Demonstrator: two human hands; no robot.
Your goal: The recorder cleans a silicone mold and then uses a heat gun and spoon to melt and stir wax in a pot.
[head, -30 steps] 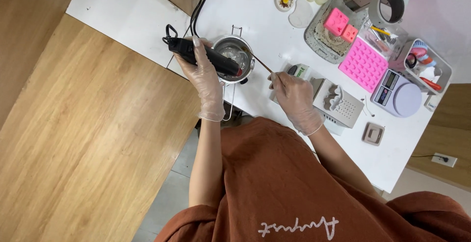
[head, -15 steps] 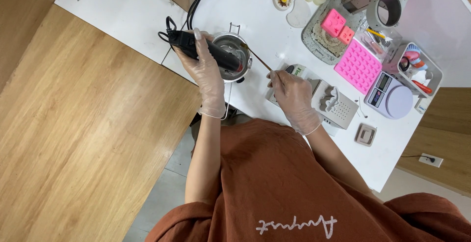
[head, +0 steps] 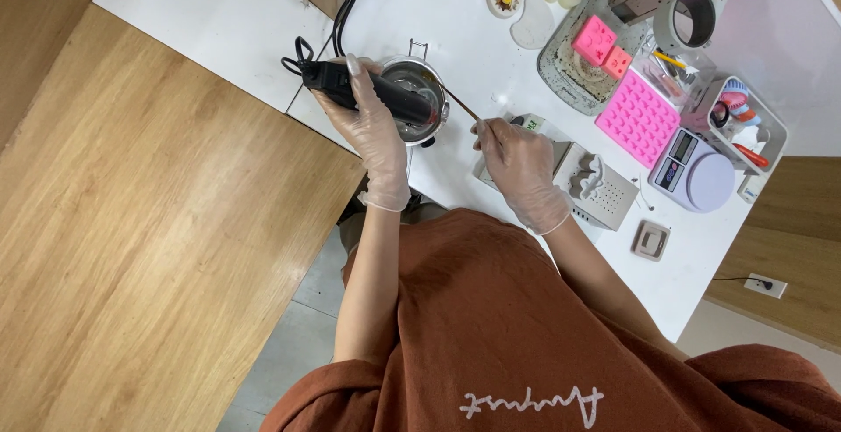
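Upper centre of the frame, a black heat gun (head: 372,96) is being clenched by the left hand (head: 372,130) over the steel pot (head: 419,87), warming its contents, while a thin wooden stick (head: 462,109) is being pinched in the right hand (head: 519,166) fingers, angled into the pot.

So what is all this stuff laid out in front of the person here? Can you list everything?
metal pot: one, silver, near table edge, under the tool tip
handheld tool: one, black, corded, over the pot
thin stick: one, brown, from pot rim to right hand
pink moulds: one flat tray, two small blocks behind it
kitchen scale: one, pale lilac, right of the tray
white box: one, perforated top, beside right hand
organiser: one, white, with tools, far right
table: one, white
left hand: gloved, gripping the tool
right hand: gloved, pinching the stick
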